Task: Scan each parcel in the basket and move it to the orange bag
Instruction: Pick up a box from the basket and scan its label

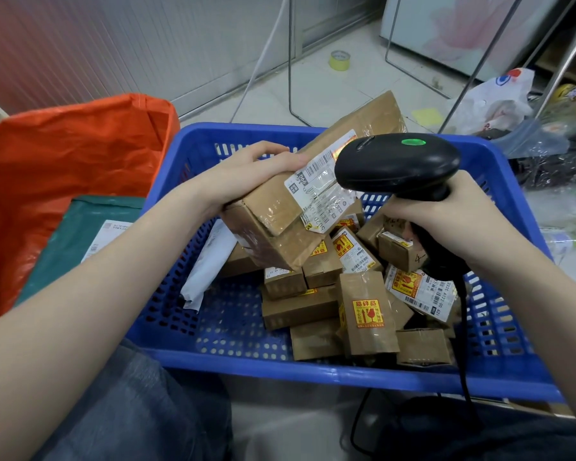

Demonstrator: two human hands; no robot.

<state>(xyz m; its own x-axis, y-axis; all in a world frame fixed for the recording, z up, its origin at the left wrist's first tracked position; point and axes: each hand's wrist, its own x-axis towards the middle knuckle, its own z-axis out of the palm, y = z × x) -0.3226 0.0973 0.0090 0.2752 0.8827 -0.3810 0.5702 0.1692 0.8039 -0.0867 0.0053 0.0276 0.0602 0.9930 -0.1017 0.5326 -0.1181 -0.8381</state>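
Parcel scanning, mid-task: one box under the scanner, most of the stock not yet moved.

Orange bag (74, 154), left of the basket, open-mouthed, already holds a green mailer (80, 234) with a white label, so at least one item is done. Left hand (243, 176) grips a taped brown carton (280, 224) by its top corner, tilted above the blue basket (313, 371) with the shipping label (326, 188) facing up. Right hand (446, 217) is wrapped round the handle of a black barcode scanner (399, 164), green light lit, head just over that label. Below, a dozen or so small kraft boxes (366, 317) with fragile stickers, a white poly mailer (207, 264) and a large brown carton (363, 118) at the far rim remain. Scanner cord (464, 344) trails over the near rim, a likely snag. Tape roll (340, 59) and plastic bags (499, 101) lie on the floor beyond.
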